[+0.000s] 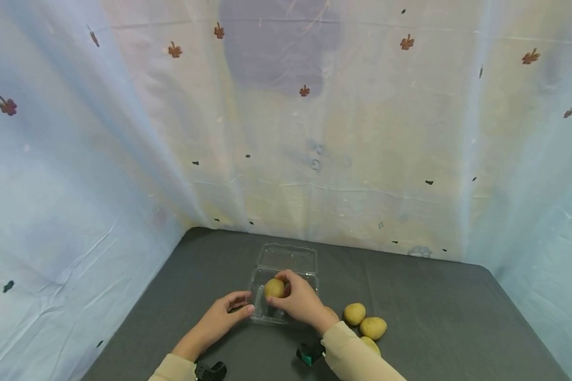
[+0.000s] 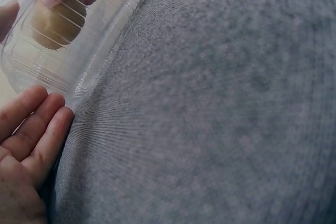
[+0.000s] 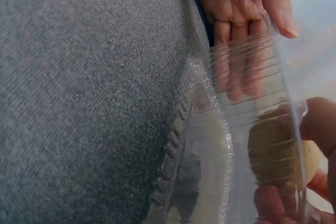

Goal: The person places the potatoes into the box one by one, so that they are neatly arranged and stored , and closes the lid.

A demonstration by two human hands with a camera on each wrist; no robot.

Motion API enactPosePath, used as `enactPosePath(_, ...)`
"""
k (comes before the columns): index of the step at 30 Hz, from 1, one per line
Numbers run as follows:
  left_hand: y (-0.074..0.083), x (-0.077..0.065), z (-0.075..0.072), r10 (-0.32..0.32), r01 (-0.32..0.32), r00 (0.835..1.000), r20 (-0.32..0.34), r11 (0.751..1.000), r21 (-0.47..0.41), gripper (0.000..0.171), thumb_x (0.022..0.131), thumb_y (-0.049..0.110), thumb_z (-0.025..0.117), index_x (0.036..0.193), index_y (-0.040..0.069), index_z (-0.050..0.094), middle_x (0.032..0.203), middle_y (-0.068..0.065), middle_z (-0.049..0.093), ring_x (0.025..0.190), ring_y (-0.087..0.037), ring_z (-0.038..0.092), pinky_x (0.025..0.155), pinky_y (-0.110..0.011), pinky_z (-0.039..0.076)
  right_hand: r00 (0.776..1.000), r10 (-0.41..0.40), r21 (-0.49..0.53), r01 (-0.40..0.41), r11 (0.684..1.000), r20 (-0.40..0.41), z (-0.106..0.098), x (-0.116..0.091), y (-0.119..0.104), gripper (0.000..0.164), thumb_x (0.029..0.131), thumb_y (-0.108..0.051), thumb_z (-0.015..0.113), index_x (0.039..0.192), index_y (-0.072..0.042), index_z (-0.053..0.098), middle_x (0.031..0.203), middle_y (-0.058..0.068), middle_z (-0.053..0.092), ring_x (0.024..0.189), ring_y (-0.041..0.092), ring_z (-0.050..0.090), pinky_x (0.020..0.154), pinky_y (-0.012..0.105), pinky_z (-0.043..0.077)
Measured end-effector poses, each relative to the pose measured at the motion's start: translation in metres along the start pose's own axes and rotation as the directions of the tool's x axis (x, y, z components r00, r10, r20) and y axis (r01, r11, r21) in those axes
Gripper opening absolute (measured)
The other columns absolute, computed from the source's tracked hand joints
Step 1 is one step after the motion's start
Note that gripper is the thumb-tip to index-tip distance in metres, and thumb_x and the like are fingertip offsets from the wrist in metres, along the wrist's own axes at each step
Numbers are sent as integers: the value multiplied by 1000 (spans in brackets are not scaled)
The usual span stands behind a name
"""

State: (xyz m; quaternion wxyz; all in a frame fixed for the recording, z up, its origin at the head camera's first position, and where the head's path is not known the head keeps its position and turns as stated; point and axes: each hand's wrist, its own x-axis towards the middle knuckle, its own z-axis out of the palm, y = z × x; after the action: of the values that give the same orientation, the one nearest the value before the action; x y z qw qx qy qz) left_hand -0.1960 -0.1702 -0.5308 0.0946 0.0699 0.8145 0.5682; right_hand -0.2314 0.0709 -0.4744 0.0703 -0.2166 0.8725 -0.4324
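Note:
A clear plastic clamshell box [image 1: 267, 319] stands on the table with its lid [image 1: 288, 257] folded back. My right hand [image 1: 300, 300] pinches a yellow lemon [image 1: 274, 288] between thumb and fingers, inside the box. Through the ribbed wall the same lemon [image 2: 59, 22] shows in the left wrist view, and again as a lemon [image 3: 270, 148] in the right wrist view. At the box's left side is my left hand [image 1: 219, 316], fingers loosely extended and thumb apart. Its fingertips [image 2: 56, 100] lie against or very near the box wall; contact is hard to tell.
Several more lemons [image 1: 355, 314] lie on the dark grey table [image 1: 424, 301] right of the box, partly behind my right forearm. A black strap-like item [image 1: 310, 353] sits by the right sleeve. Pale patterned curtains [image 1: 362, 132] enclose the table's back and sides.

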Motion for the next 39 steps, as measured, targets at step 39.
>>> enactPosePath(39,3,-1,3,0,1,999,-35,1000,13,51,94,43,61,135,13,54,135,-8,56,124,-29,51,100,-54,40,994,100,-347,-112,931,-52,8,-1,-9,54,80,-39,79,119,-8,60,96,2,63,73,14,55,60,34,46)
